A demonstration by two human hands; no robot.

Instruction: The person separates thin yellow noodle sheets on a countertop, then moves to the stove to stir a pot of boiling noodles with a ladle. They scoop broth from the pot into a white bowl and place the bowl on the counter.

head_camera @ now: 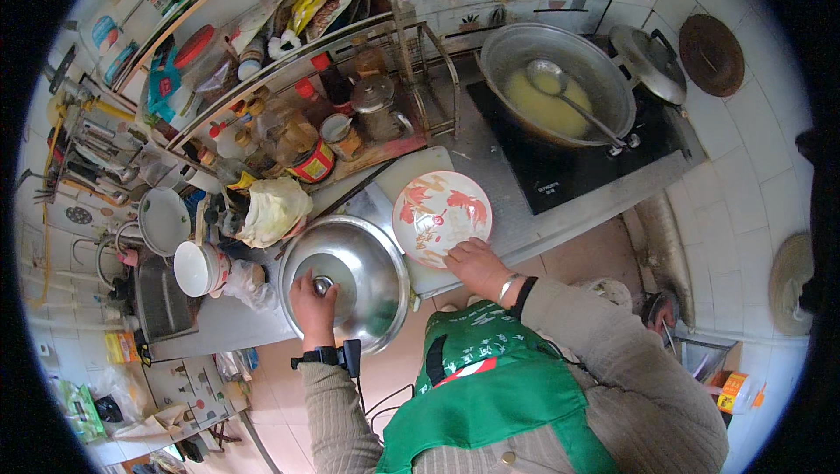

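My left hand point(314, 310) has its fingers around the small round knob of a large domed stainless steel lid point(380, 264). The lid has a greyish see-through centre and hides whatever is under it. My right hand point(479, 269) grips the near rim of a white plate point(441, 215) with red fish and brown patterns. Nothing lies on the plate's face. Under it shows a white cutting board point(430, 160), and the flat metal blade of a cleaver point(365, 204) lies between board and lid.
A wok point(558, 84) with yellowish liquid and a ladle point(584, 113) stands on the black cooktop point(525, 172). A pot lid point(646, 61) leans behind it. Bottles point(308, 152) crowd the rack. A cabbage point(274, 210), a white bowl point(195, 269) and the sink point(164, 303) are leftward.
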